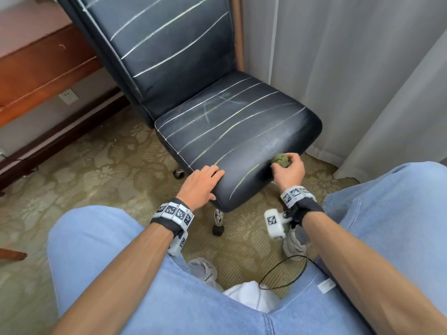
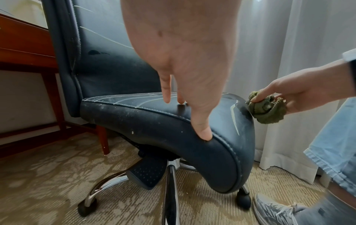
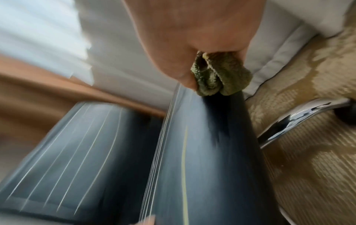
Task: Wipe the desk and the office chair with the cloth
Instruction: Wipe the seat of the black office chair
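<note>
A black leather office chair (image 1: 232,131) with white stitch lines stands on the carpet in front of me. My right hand (image 1: 289,169) grips a balled green cloth (image 1: 281,160) and presses it against the seat's front right edge; the same cloth (image 2: 266,108) (image 3: 221,74) shows in both wrist views. My left hand (image 1: 202,182) lies on the seat's front left corner with its fingers straight on top and the thumb (image 2: 202,127) against the seat's side. The right wrist view is blurred by motion.
A wooden desk (image 1: 36,66) stands at the left against the wall. White curtains (image 1: 350,68) hang right behind the chair. The chair's chrome base (image 2: 169,182) and castors sit on patterned carpet. My knees in blue jeans (image 1: 399,213) and my shoes are close under the seat.
</note>
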Demonstrator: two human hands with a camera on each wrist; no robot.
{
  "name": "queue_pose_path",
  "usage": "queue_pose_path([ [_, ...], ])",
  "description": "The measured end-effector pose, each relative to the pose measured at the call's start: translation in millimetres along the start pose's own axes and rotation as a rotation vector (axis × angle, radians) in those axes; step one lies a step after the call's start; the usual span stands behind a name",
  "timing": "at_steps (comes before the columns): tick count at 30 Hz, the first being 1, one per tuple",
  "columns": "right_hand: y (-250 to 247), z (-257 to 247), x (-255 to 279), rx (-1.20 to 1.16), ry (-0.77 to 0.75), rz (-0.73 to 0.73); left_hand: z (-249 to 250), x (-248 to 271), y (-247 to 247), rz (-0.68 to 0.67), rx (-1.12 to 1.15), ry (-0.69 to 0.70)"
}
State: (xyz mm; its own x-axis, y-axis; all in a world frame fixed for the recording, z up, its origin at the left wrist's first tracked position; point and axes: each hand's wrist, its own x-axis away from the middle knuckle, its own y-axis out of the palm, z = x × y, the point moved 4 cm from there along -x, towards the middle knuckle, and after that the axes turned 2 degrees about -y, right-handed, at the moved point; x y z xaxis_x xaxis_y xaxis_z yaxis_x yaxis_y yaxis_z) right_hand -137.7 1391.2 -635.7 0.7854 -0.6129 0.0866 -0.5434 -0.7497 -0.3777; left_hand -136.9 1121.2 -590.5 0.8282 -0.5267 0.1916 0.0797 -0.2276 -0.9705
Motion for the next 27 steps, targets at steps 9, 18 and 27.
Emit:
queue_pose_path([
  [9,-13,18,-16,-0.215,0.237,0.074,3,-3,9,0.043,0.002,0.019],
  [18,17,33,31,-0.195,0.409,0.046,8,-11,9,0.063,-0.02,0.033],
  [27,46,38,101,-0.184,0.5,-0.125,5,-9,9,0.074,0.035,0.02],
])
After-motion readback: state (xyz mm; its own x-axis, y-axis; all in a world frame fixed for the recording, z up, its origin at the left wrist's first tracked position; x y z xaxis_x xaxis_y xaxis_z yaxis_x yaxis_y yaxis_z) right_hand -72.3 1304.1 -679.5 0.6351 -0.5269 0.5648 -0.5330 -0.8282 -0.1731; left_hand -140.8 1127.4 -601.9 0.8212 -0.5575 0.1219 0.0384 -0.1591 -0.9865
